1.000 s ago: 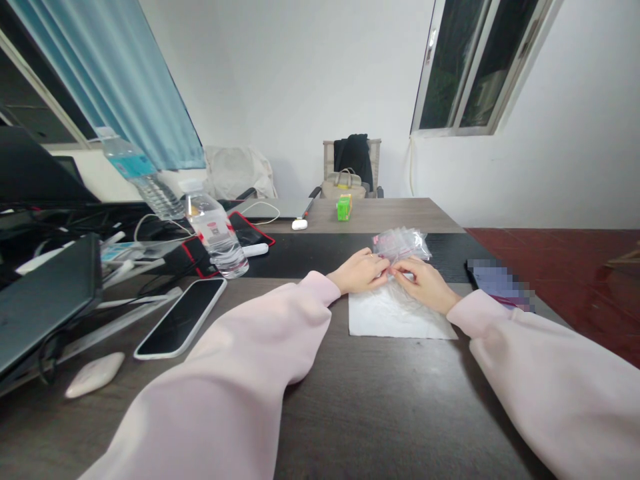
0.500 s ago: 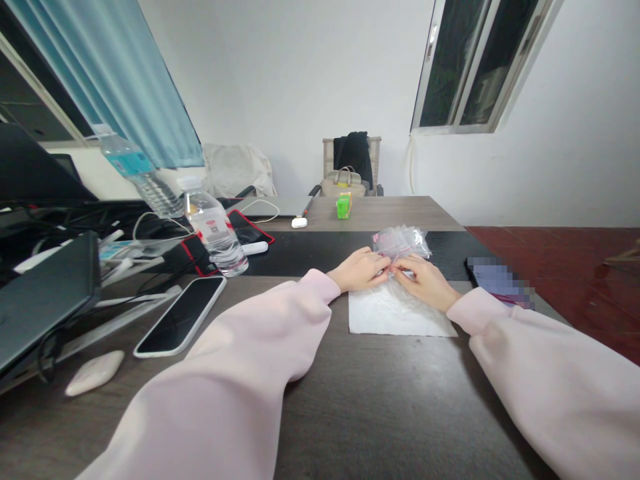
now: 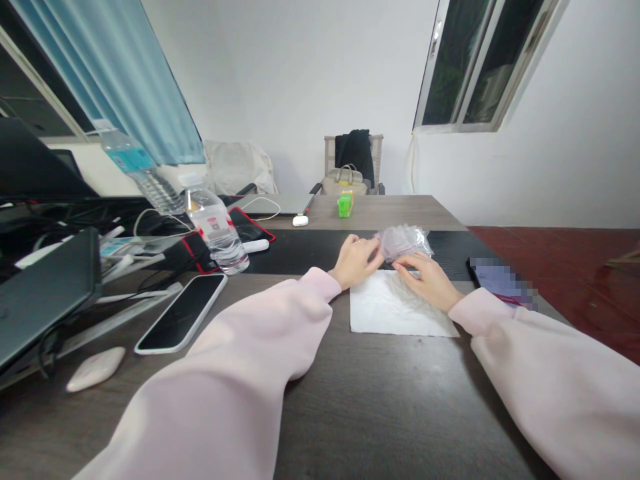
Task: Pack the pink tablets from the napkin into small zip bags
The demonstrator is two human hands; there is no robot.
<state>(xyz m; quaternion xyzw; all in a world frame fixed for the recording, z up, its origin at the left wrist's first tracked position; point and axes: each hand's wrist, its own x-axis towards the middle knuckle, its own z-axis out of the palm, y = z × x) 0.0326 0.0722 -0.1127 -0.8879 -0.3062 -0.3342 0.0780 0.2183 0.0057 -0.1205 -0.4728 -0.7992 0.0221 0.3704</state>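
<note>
A clear plastic bag, crinkled and shiny, lies past the far edge of a white paper sheet. My left hand is at the bag's left end, its fingers bent and the fingertips closed on that edge. At the bag's near edge, the thumb and forefinger of my right hand are pinched together on the plastic. What the bag holds is too small to make out. The wrist of my right hand hangs over the paper's right side.
To the left lie a phone, a white mouse and a water bottle. A second phone lies right of the paper. Farther off stand a green box and a white earphone case.
My left hand has moved up and slightly left, away from my right fingertips, to the bag's left end. The bag has shifted slightly right. My right hand has hardly moved.
</note>
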